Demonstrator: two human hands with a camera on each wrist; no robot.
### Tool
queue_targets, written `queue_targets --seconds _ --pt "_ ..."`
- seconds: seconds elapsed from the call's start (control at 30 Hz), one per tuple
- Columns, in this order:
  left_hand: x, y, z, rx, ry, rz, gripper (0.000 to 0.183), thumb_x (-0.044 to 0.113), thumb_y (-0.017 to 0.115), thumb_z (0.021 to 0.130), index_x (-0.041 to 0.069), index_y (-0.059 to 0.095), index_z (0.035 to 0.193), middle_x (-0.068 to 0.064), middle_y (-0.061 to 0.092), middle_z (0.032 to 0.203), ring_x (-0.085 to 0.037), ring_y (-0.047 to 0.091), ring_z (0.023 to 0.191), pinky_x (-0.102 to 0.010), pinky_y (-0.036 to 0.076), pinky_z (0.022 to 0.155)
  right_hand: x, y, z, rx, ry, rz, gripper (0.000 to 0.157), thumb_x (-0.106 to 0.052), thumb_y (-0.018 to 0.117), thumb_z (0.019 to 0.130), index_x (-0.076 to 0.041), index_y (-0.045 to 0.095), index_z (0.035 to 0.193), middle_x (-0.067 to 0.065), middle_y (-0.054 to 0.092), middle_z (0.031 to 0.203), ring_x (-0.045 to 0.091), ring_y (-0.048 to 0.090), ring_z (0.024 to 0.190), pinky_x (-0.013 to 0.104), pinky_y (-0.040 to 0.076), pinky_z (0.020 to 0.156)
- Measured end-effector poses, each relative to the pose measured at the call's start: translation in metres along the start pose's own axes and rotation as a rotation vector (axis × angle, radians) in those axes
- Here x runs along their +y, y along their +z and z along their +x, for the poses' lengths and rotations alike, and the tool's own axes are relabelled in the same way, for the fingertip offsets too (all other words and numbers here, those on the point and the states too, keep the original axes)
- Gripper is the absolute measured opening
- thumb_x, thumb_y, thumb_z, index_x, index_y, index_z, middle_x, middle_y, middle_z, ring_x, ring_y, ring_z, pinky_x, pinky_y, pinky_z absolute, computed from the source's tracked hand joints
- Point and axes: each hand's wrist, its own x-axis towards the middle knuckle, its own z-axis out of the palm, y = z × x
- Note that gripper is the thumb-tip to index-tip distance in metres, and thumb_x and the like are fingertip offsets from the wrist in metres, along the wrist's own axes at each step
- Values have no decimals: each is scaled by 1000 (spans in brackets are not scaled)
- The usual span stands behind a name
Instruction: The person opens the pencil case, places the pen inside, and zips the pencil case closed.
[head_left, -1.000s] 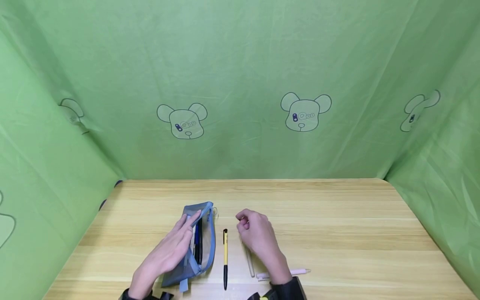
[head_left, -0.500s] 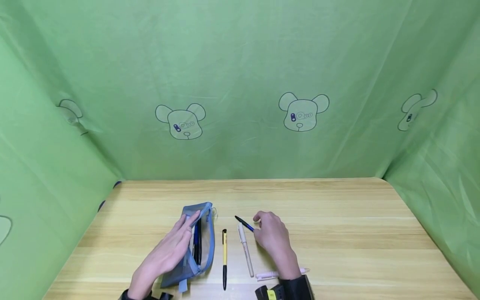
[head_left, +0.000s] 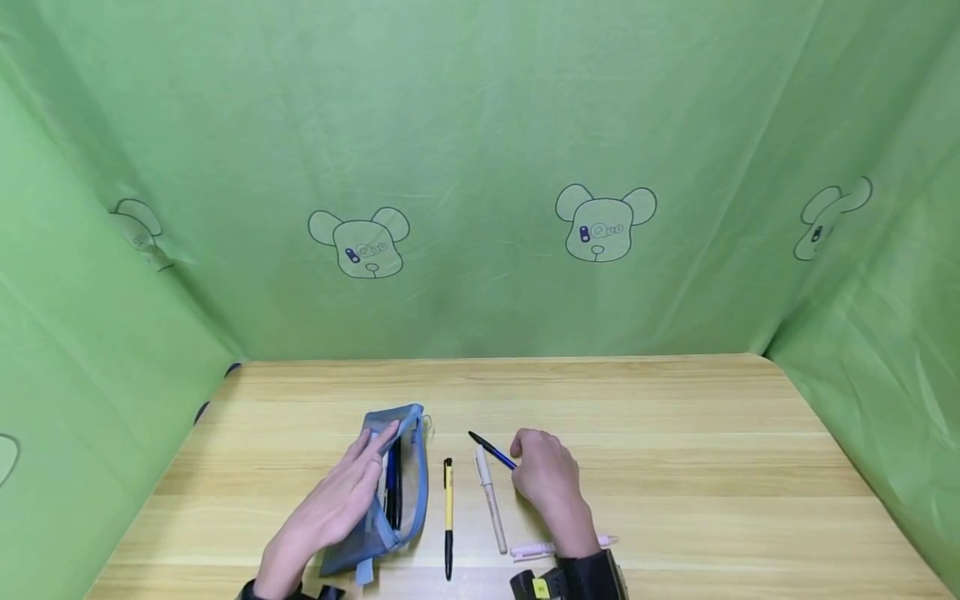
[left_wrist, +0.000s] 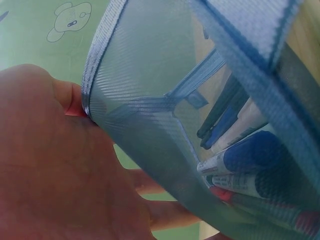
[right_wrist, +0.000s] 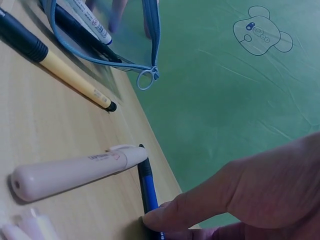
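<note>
My left hand (head_left: 337,504) holds the side of a translucent blue mesh pencil case (left_wrist: 150,135), its fingers along the case wall. The case lies unzipped at the left, with several pens and markers (left_wrist: 250,150) inside. My right hand (head_left: 551,475) pinches one end of a blue-and-black pen (right_wrist: 151,192) between thumb and fingers. That pen slants on the table, its black end pointing left and away. Close beside it lies a white capped pen (right_wrist: 75,172), whose cap end overlaps the blue pen in the right wrist view.
A yellow-and-black pen (head_left: 448,517) lies between the case and the white pen. Partly under my right wrist is a pale pink pen (head_left: 532,551). The wooden table (head_left: 675,467) meets green cloth walls (head_left: 480,308) at the back and sides.
My right hand has moved right and now grips the far end of the blue-and-black pen, uncovering the white pen. The left hand keeps its place on the case.
</note>
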Motion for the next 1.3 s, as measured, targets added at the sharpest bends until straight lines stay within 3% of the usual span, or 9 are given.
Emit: queue_targets --seconds 0.23,0.47,0.87,1.3 --pt "1 -1 0 -16 -11 -17 50 27 15 110 17 25 158 -25 18 159 -44 16 143 -72 22 106 0 2 -1 15 -2 -18 20 7 72 69 -9 68 80 6 65 75 23 56 62 40 50 53" --pt "1 -1 -1 -23 -22 -22 50 28 14 110 18 24 158 -25 18 159 -43 16 144 -72 22 106 0 1 -2 1 0 -7 16 6 69 72 -8 66 79 4 62 70 21 54 60 38 49 52" --pt "0 -2 0 -20 -6 -30 51 28 14 110 16 24 158 -26 17 159 -44 15 143 -73 22 106 -2 -4 1 -15 7 95 12 -1 70 77 -5 70 89 1 58 69 17 52 57 28 43 49" --pt "-1 -3 0 -9 9 -27 51 28 13 110 14 25 158 -21 20 160 -43 16 144 -72 21 107 -3 -7 2 -42 -22 215 15 -5 67 80 -4 70 95 -1 60 73 13 53 57 27 45 52"
